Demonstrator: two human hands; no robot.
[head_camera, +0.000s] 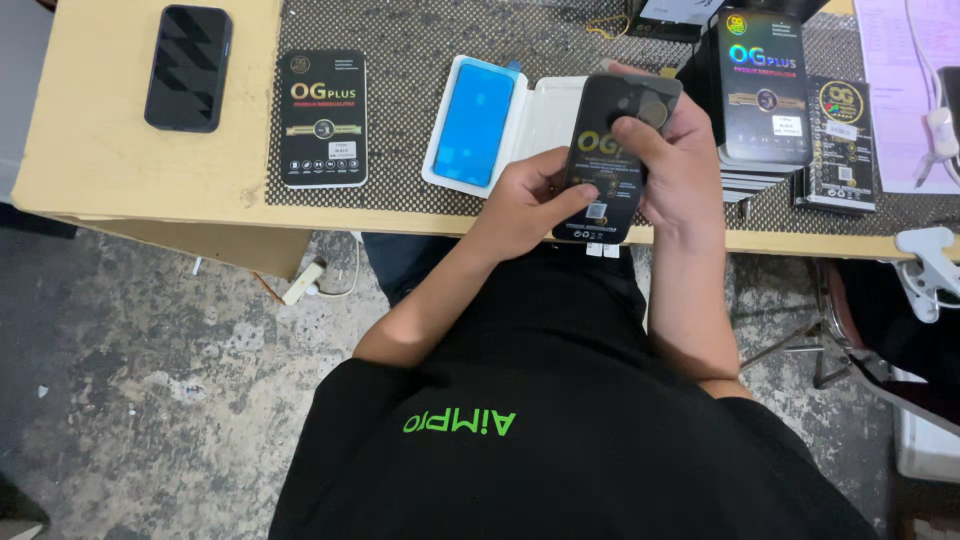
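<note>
Head view looks straight down at two bare hands working at the near edge of a pale wooden tabletop (120, 170). Both hold one flat black packet (612, 160) with glossy print, tilted up off the surface just above the edge. The left hand (520, 205) closes its grip on the packet's lower left side, thumb laid across the printed face; the right hand (680, 165) wraps the right edge and back, its thumb pressing the upper part of the face — both grips shut firmly on the packet. Just behind the packet, on a dotted black mat (420, 60), lies an opened white tray (520, 125) with a blue film (473, 122) in its left half. Further left on the mat rests a second black packet (322, 118), lying flat, and well apart on bare wood sits a dark phone case (188, 68). To the right stands a stack of similar black boxes (765, 95) — near the right hand, not touching it.
</note>
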